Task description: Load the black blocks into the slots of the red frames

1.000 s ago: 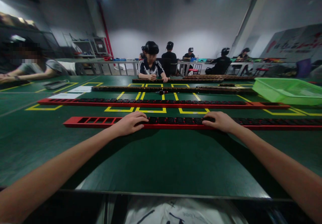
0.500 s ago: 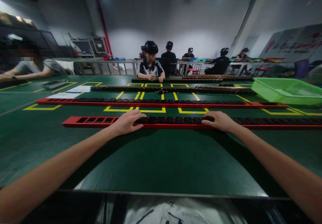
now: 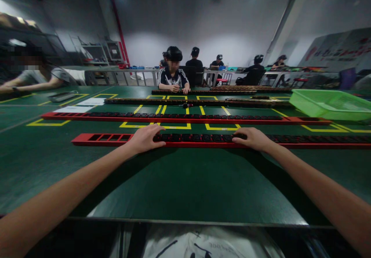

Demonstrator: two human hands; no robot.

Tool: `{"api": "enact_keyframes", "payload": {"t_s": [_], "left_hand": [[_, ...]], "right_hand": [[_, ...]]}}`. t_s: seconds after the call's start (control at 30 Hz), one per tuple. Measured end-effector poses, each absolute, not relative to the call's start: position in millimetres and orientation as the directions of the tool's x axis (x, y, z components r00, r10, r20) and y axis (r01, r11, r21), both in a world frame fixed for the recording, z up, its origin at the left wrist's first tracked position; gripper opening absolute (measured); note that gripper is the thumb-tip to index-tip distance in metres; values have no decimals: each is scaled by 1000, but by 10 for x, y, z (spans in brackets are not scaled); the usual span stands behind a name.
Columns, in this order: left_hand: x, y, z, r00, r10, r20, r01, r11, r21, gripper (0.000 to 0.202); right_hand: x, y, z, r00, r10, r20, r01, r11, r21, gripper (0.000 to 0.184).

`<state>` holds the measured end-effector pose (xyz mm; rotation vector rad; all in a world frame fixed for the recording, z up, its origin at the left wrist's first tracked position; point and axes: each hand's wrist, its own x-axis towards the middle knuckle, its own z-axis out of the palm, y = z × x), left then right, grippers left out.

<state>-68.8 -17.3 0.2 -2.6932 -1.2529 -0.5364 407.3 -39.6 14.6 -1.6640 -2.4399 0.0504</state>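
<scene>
A long red rail (image 3: 197, 145) lies crosswise on the green table in front of me, with a row of black square pieces (image 3: 207, 138) set in it. Toward its left end several slots (image 3: 111, 137) hold no pieces. My left hand (image 3: 145, 139) is over the rail just right of those slots, its thumb on the near side and its fingers raised apart from the thumb. Farther right, my right hand (image 3: 252, 138) grips the same rail, thumb at the near edge and fingers over the black pieces. Its fingertips are partly hidden.
A second red rail with black pieces (image 3: 185, 120) lies behind, parallel to mine. Beyond it are dark long strips (image 3: 203, 103). A green basket (image 3: 333, 107) stands at the right. Across the table sits a person (image 3: 174, 74); another person (image 3: 34, 76) works at the left.
My left hand's fingers have lifted and spread from the thumb, and the hand has shifted slightly left. My right hand and the rail have stayed in place.
</scene>
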Motion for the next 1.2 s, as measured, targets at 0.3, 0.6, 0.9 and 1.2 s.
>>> {"api": "enact_keyframes", "payload": {"t_s": [0.3,0.6,0.9,1.2], "left_hand": [[-725,-137,-16,692,629,355,648,-757,78,24],[-783,-118,63,691,636,343,635,-761,134,26],[-925,-84,126,720,657,224,648,-752,123,43],[-824,-133,95,721,636,275,628,-768,130,39]], "right_hand": [[4050,-415,170,-346,930,127,924,361,-128,53],[4077,-394,141,-348,928,134,924,364,-120,50],[4012,-440,194,-341,932,125,921,358,-151,51],[4010,-452,182,-343,928,143,923,361,-131,50]]}}
